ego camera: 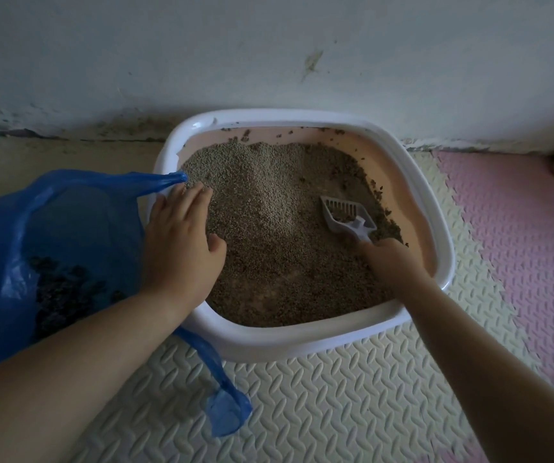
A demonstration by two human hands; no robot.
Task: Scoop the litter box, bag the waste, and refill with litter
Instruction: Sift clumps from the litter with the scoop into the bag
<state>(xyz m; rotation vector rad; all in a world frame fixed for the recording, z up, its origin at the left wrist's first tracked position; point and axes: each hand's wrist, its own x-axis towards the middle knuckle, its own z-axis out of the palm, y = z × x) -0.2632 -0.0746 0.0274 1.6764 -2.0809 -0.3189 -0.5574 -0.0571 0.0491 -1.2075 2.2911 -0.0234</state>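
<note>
Plainly, the head view is dim, so small detail is a guess. The box (302, 342) sits against the wall (268, 45) on a mat (335, 396), with litter (268, 228) heaped paler toward 12 o'clock and thin near 6.

At 3 o'clock inside the box the right hand (392, 259) is clamped round the handle of the scoop (345, 215), whose slotted head lies on the litter and seems to carry a few grains. Dark clumps cling to the inner wall from 1 to 4 o'clock.

At 9 o'clock the left hand (182, 242) lies flat over the rim, fingers straight and together on the litter, gripping nothing that shows. Just beside it, outside the box, the bag (68, 228) gapes with dark waste (65, 289) in its bottom. One handle reaches the rim at 10 o'clock; the other trails on the mat at 7. Whether the palm pins the bag's edge I cannot tell.

Scooping looks unfinished. The load must cross the whole box from 3 to 9, so a tilted scoop would drop clumps back. If nothing holds the slack bag mouth, it may sag shut and send waste onto the mat.
</note>
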